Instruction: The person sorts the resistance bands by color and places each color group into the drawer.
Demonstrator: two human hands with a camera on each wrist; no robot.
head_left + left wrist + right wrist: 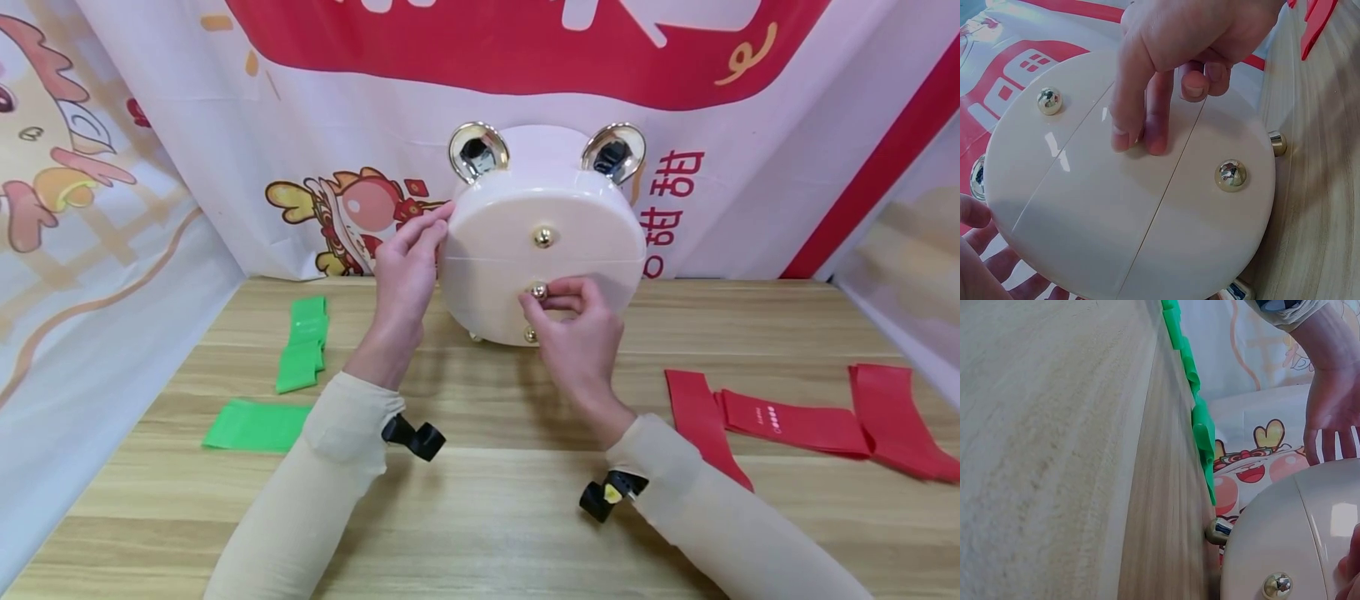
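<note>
A white round drawer box [487,292] with gold-rimmed ears [478,152] stands upright on the table. Seams split its front into three, with gold ball knobs down the middle. My right hand [585,337] pinches the middle knob [538,290] between thumb and fingertips; in the left wrist view its fingers hide that knob, between the top knob [1049,100] and the bottom knob [1231,175]. My left hand [408,271] rests on the box's left side, fingers extended along it, as the right wrist view also shows.
Green bands [302,344] and another green strip [257,426] lie on the wooden table [480,525] to the left. Folded red bands [802,423] lie to the right. A printed cloth backdrop [360,117] hangs close behind the box.
</note>
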